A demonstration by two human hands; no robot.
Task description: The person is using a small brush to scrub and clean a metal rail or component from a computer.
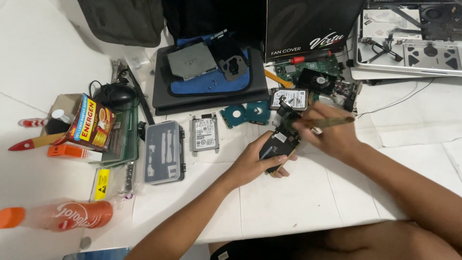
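Note:
My left hand [255,161] grips a small dark circuit board [279,144], holding it tilted just above the white table [298,197]. My right hand [329,132] holds a brush with a wooden handle [332,122]; its dark bristle end [288,111] touches the top of the board. The right hand is blurred by motion. A silver hard drive [288,97] lies just behind the board.
Another hard drive [204,133], two teal drive boards [245,114], a grey tool case [164,151], a stacked laptop [207,72], a green board with a fan [315,77], an opened laptop chassis [409,36], boxes [91,123] and a lying bottle [62,215] crowd the table.

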